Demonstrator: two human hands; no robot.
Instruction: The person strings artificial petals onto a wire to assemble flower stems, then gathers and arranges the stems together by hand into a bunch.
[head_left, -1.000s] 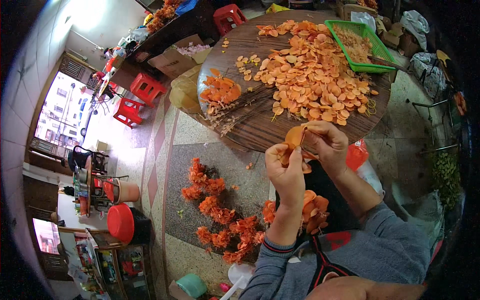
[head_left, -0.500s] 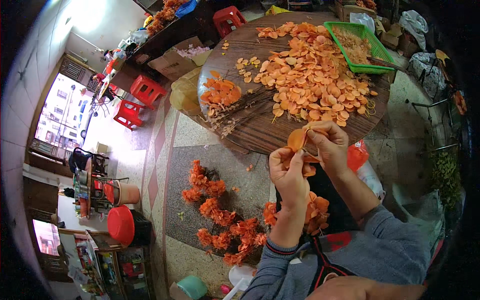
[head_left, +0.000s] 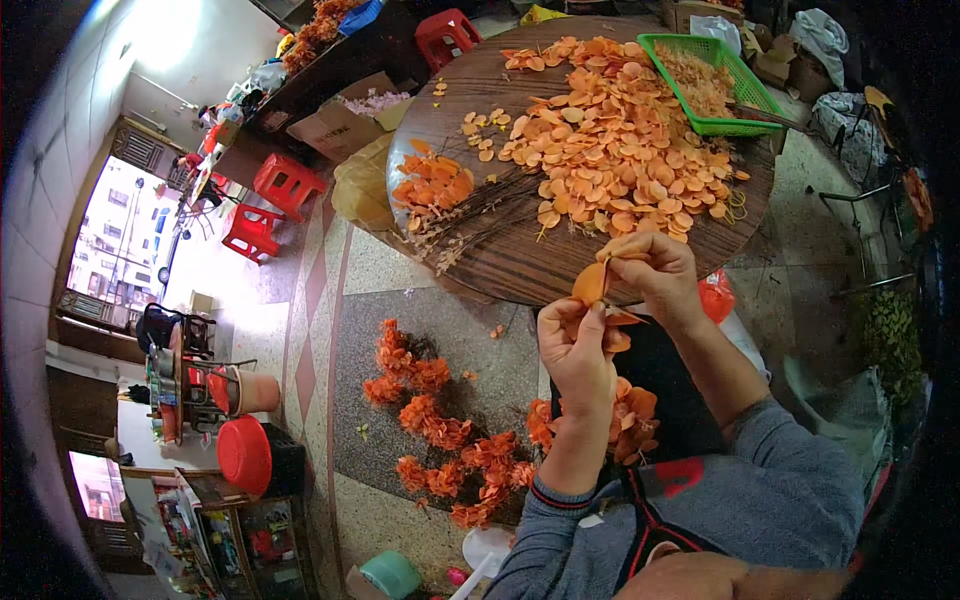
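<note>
Just off the near edge of the round wooden desk (head_left: 520,255), the person has both hands raised close together over their lap. Pinched in the fingertips of the right hand (head_left: 655,275) is an orange fabric petal (head_left: 590,283), a flat oval standing nearly upright, its long axis running from lower left to upper right, with the narrow lower end dropping toward the left hand (head_left: 578,345). That left hand is curled shut around a small cluster of orange petals (head_left: 615,335), whose tips poke out to the right between thumb and fingers; whether a stem runs through the cluster I cannot tell.

On the desk beyond the hands lies a wide scatter of loose orange petals (head_left: 610,130), with a green plastic basket (head_left: 745,95) at the far right edge and a bundle of thin brown stems (head_left: 470,215) near a smaller orange heap (head_left: 430,188). Down on the floor, left of the person's knees, finished orange flower sprays (head_left: 440,430) lie in a loose trail. Red plastic stools (head_left: 270,200) stand well apart to the left.
</note>
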